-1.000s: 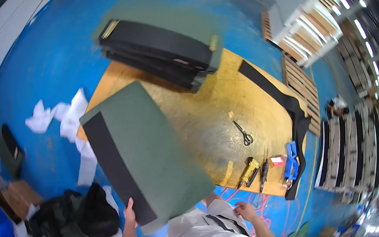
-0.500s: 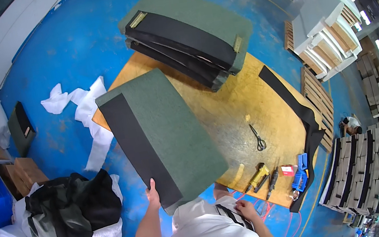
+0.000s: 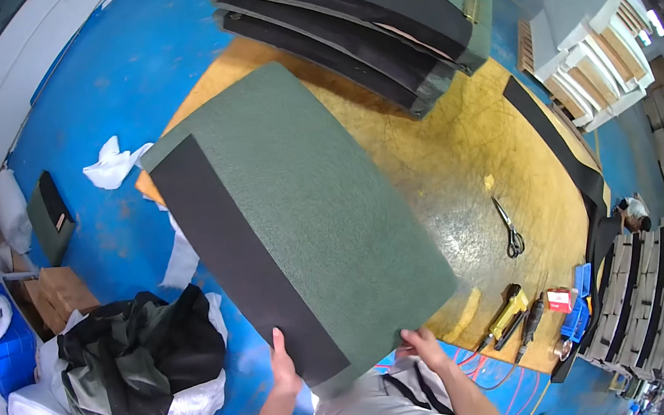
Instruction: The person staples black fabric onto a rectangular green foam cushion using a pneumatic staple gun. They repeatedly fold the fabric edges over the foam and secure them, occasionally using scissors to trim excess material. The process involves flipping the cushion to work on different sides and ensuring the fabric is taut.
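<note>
Hands, left and right, grip one green-covered rectangular foam panel above one yellow wooden counter bearing one pair of scissors; blue floor.

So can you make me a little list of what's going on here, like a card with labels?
left hand: grips the near edge of the green panel
right hand: grips the same edge
panel: big, green top, black side, held tilted over the table
table: yellow wood
on table: scissors, yellow tool, stacked panels
floor: blue, white scraps
</note>
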